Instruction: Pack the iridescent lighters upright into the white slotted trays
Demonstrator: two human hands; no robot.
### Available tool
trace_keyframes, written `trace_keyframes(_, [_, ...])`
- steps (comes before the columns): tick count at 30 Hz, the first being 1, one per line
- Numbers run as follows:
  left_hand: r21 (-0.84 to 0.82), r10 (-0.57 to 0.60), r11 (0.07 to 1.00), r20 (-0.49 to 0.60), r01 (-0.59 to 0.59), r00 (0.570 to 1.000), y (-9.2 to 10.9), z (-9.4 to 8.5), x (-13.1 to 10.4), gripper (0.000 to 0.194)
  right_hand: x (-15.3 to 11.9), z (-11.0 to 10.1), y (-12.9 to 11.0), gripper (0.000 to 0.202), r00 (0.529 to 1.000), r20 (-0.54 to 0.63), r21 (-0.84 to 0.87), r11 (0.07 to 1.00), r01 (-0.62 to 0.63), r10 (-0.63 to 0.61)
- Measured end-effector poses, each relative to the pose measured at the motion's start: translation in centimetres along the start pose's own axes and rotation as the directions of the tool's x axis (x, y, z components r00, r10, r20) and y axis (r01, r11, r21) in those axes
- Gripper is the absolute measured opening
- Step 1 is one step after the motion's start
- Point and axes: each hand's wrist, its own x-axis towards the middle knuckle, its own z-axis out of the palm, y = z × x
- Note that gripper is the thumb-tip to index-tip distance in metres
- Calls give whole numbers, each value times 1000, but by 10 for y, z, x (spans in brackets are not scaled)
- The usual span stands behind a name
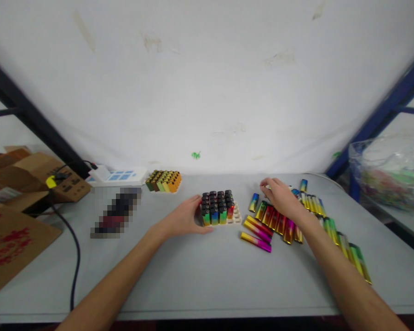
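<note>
A white tray (237, 216) at the middle of the table holds several upright, black-topped shiny cylinders (214, 208), with free slots on its right side. My left hand (184, 218) is at the tray's left edge, thumb and fingers spread around its corner. To the right, my right hand (278, 193) hovers over loose metallic cylinders, its fingertips close together; whether it pinches something is too small to tell. Red and gold cylinders (272, 218) lie below that hand, pink and yellow ones (257, 241) nearer the front, and green and gold ones (357, 259) farther right.
Another filled tray (163, 181) stands at the back, beside a white power strip (127, 176). Cardboard boxes (17, 230) and a black cable (76, 257) are at the left. A blurred dark object (119, 212) lies nearby. A clear plastic bag (393, 174) is at the right.
</note>
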Motion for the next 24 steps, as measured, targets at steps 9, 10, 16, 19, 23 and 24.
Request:
trace_keyframes(9, [-13, -12, 1000, -12, 12, 1000, 1, 0, 0, 58, -6, 5, -50, 43, 999, -27, 631, 776, 1, 21])
trace_keyframes(10, [-9, -9, 1000, -9, 9, 1000, 1, 0, 0, 59, -7, 8, -55, 46, 1000, 3, 695, 719, -17, 21])
trace_keyframes(16, [4, 3, 1000, -4, -3, 1000, 1, 0, 1, 69, -13, 15, -86, 43, 985, 168, 921, 363, -140, -45])
trace_keyframes(19, [-6, 4, 1000, -3, -4, 1000, 1, 0, 1, 72, -17, 12, -95, 44, 959, 275, 947, 194, -257, -72])
trace_keyframes(23, [-16, 10, 1000, 6, -10, 1000, 1, -1, 0, 71, -19, 10, -98, 47, 941, 337, 933, 146, -330, -24])
trace_keyframes(24, [-13, 13, 1000, 7, -13, 1000, 1, -1, 0, 70, -19, 10, -97, 47, 944, 330, 934, 149, -324, -20])
